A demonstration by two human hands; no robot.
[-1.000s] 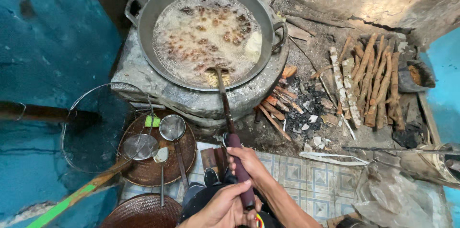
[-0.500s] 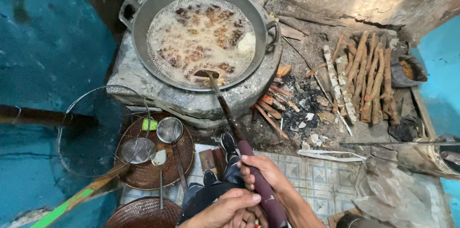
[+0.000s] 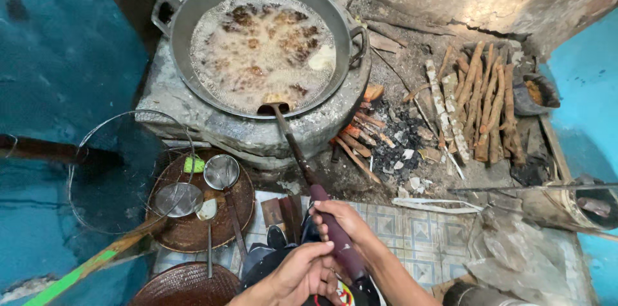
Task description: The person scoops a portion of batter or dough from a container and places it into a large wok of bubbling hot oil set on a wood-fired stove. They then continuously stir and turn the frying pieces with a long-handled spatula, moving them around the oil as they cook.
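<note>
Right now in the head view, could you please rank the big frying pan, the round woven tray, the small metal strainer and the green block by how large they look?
1. Frying pan, by far the largest.
2. Woven tray, though it lies nearer the camera.
3. Metal strainer resting on the tray.
4. Green block, the smallest.

Soot-stained stone stove (image 3: 193,113) on a dirt and tile floor (image 3: 393,229)

A large metal wok (image 3: 193,16) sits on the stove; firewood sticks (image 3: 479,100), ash and a round woven tray (image 3: 187,232) lie on the floor.
</note>
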